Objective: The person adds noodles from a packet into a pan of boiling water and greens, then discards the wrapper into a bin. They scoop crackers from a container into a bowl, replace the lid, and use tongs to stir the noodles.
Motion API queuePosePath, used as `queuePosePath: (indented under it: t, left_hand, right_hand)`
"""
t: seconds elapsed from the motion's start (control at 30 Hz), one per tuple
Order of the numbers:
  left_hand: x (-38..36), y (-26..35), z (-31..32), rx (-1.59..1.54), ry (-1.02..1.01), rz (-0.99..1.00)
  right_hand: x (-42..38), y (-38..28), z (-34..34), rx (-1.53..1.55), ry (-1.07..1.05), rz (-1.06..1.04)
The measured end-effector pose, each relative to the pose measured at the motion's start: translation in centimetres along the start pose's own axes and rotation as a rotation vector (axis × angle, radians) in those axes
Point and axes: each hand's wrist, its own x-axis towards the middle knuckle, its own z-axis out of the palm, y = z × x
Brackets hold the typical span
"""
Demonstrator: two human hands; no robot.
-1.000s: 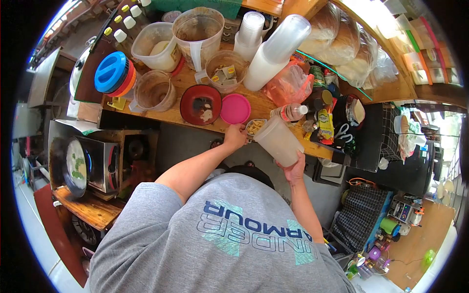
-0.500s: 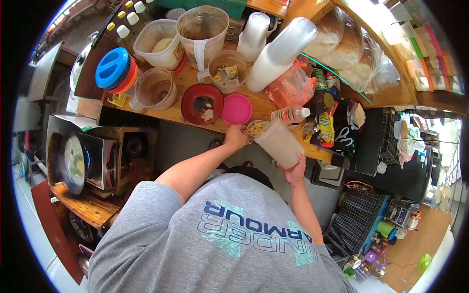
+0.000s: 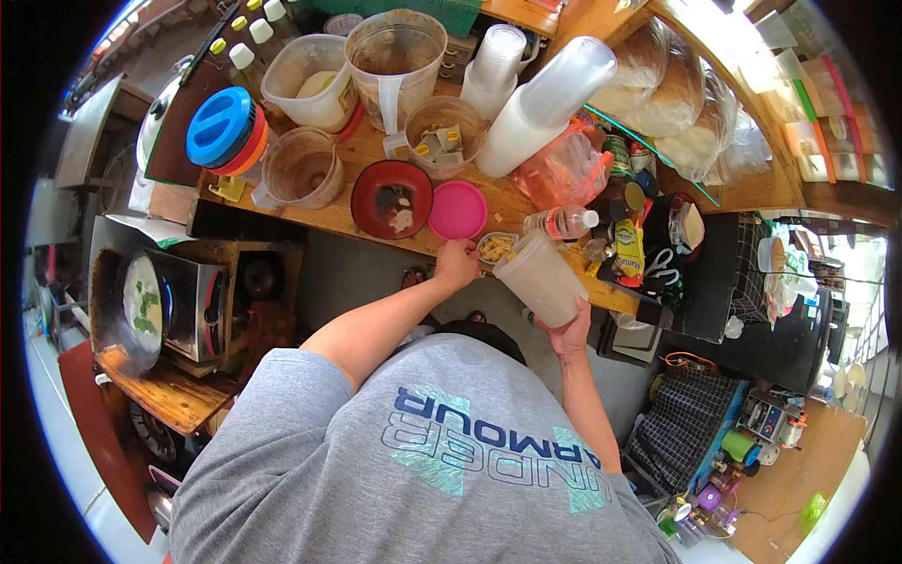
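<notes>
My right hand (image 3: 567, 331) is wrapped round the lower end of a cloudy plastic container (image 3: 543, 282). The container lies tilted, its mouth toward a small bowl (image 3: 496, 248) of pale yellow pieces. At the bowl's left side my left hand (image 3: 457, 264) is closed, its fingers pinched at the rim. A pink round lid (image 3: 458, 211) lies just beyond that hand. Left of the lid is a red bowl (image 3: 392, 199) with dark and whitish contents. What the tilted container holds inside is hard to make out.
On the wooden table (image 3: 329, 222) stand plastic pitchers (image 3: 303, 169), a blue-lidded jug (image 3: 222, 130) and tall stacks of cups (image 3: 545, 108). A clear bottle (image 3: 562, 222) lies beyond the container. At left, a pan (image 3: 143, 305) with white liquid and green bits sits on a stove (image 3: 195, 310).
The container has shifted very slightly, its mouth still at the small bowl. Both hands keep their holds. The whole view has moved a little.
</notes>
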Motion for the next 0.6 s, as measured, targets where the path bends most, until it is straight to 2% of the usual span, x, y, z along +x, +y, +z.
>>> queuePosePath:
  t: [0.2, 0.6]
  left_hand:
    - [0.1, -0.1, -0.01, 0.064, -0.006, 0.028]
    - [-0.11, -0.16, 0.36, -0.018, 0.033, -0.004]
  right_hand:
    - [-0.05, 0.01, -0.53, 0.002, -0.024, 0.013]
    - [0.13, 0.12, -0.35, 0.019, 0.027, 0.034]
